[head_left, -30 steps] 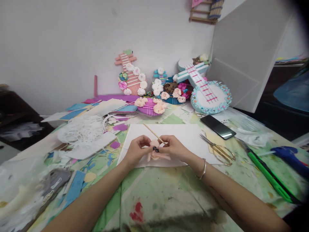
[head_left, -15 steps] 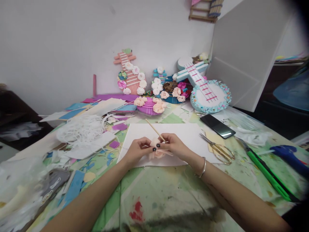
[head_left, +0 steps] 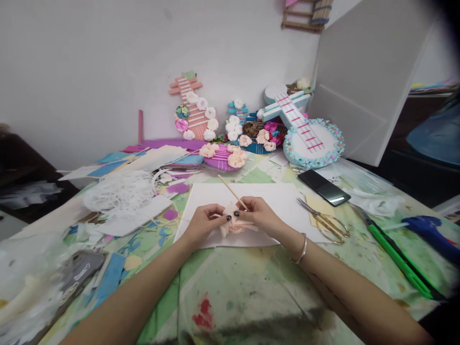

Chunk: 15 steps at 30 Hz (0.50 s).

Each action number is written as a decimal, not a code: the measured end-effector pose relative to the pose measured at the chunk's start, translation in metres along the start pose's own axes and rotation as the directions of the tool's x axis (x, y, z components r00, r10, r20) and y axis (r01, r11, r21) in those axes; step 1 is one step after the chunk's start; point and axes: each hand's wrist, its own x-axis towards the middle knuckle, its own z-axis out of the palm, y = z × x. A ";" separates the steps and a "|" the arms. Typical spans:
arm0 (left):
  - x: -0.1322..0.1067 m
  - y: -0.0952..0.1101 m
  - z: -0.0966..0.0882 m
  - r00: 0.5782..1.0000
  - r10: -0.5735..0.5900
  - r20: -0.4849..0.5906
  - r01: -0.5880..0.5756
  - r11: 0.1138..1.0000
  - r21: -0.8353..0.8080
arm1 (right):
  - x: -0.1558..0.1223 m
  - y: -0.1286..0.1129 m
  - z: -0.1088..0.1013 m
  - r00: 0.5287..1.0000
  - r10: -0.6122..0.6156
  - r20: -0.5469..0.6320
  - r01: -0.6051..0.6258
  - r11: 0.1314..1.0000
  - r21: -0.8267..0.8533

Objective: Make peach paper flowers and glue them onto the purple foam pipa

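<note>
My left hand (head_left: 205, 224) pinches the left side of a small pale peach paper piece (head_left: 230, 210) between thumb and fingers. From the other side my right hand (head_left: 261, 216) grips the same piece, thumb against it. A thin wooden stick (head_left: 229, 188) also rests in my right hand and slants up to the left. More peach paper pieces (head_left: 235, 230) show just below my thumbs; whether they are held or lie loose, I cannot tell. Under both hands lies a white sheet (head_left: 280, 194).
Gold-handled scissors (head_left: 325, 221), a black phone (head_left: 323, 187), a green cutter (head_left: 398, 256) and a blue glue gun (head_left: 431, 232) lie right. Shredded white paper strips (head_left: 118, 194) and scraps cover the left. Decorated paper instruments (head_left: 224, 158) stand behind, including a pale blue one (head_left: 309, 143).
The peach paper between my thumbs now looks flatter and more spread out. My thumbs have shifted slightly apart, and the stick has moved a little to the right.
</note>
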 end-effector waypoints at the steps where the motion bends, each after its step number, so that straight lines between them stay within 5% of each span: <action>1: 0.000 0.000 0.000 1.000 0.004 -0.002 -0.004 1.000 0.006 | 0.000 0.000 0.000 1.000 -0.001 -0.005 0.001 1.000 -0.003; 15: 0.000 0.001 0.003 0.998 0.051 -0.027 -0.048 0.995 0.087 | -0.003 -0.003 0.004 0.997 -0.018 -0.070 0.012 0.996 -0.089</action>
